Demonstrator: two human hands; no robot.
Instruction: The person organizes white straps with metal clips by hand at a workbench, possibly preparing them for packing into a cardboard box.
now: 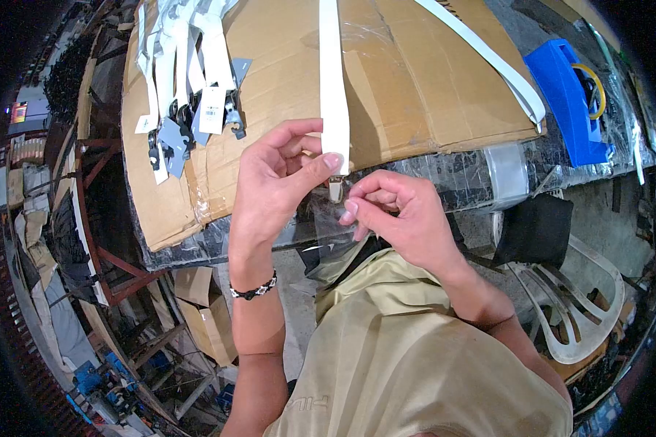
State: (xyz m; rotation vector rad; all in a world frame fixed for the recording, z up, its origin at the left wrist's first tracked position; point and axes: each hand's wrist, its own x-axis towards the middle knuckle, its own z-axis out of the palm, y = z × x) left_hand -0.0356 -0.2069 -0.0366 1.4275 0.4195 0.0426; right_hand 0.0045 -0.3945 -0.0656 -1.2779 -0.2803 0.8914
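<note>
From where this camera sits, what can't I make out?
All in the head view:
- Held white strap: far end cut off by the top edge.
- Left hand: some fingers partly hidden behind that strap.
- Right hand: anything pinched is too small to tell.
- White tag: print too small to read.

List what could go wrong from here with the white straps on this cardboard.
The left hand pinches the middle strap just above its end fitting, which overhangs the cardboard; a loosened pinch might let it slip.

The right-hand strap ends at the cardboard's edge near the blue tape dispenser; a nudge could push it off.

In the bundle at left, tags and hooks crowd together and might tangle.
</note>
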